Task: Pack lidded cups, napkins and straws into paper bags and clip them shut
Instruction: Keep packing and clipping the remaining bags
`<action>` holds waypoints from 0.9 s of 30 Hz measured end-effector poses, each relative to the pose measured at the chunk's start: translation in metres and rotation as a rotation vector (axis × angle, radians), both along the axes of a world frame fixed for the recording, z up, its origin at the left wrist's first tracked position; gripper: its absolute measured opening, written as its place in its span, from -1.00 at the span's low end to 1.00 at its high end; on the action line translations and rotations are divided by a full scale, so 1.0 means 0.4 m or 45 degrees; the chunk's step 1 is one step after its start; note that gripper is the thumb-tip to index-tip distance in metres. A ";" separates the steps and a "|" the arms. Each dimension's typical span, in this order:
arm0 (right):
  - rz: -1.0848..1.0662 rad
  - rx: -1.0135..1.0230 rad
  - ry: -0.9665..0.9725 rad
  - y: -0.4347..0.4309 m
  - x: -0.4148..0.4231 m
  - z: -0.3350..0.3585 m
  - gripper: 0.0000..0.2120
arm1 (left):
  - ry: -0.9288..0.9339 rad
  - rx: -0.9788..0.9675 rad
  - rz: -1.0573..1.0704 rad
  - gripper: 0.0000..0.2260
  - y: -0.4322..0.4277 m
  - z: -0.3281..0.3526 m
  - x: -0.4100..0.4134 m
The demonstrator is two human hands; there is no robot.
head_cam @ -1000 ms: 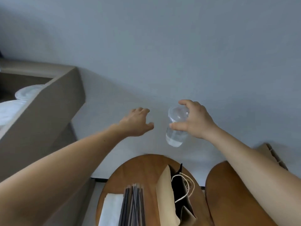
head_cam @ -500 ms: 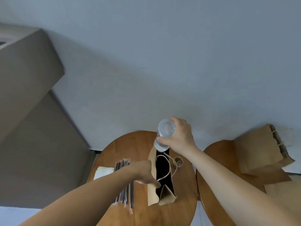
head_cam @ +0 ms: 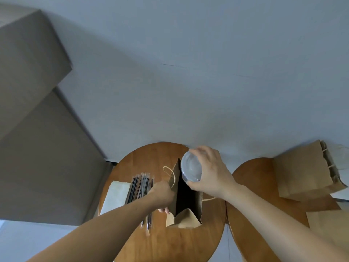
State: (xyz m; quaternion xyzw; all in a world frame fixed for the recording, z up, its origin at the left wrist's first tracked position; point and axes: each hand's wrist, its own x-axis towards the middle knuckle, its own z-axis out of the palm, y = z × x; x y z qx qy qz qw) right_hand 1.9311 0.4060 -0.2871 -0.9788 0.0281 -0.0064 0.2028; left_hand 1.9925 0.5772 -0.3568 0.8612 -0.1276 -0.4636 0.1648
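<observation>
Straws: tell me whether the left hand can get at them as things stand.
Probably yes: the left hand grips the bag by its edge right beside the straws, which lie on the table, nothing between. It must first let go of the bag, over which the right hand holds the cup.

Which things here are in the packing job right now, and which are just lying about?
In use: lidded cup in the right hand; open paper bag held by the left hand; straws and napkins beside it.
Lying about: other bags on the right table; grey cabinet at left.
</observation>
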 end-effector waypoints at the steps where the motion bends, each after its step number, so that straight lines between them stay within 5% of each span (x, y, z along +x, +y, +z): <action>1: 0.106 -0.055 0.032 0.000 -0.005 -0.002 -0.13 | 0.013 -0.010 0.025 -0.71 -0.002 0.001 -0.004; 7: 0.531 -0.362 0.238 0.014 -0.031 -0.079 -0.15 | 0.064 -0.149 0.119 -0.74 0.004 0.000 -0.008; 20: -0.260 -0.321 0.879 0.099 0.064 -0.159 -0.18 | -0.139 -0.134 0.071 -0.87 0.044 -0.037 -0.029; 27: -0.148 -0.455 0.859 0.151 0.041 -0.301 -0.23 | -0.170 -0.115 0.113 -0.83 0.048 -0.051 -0.032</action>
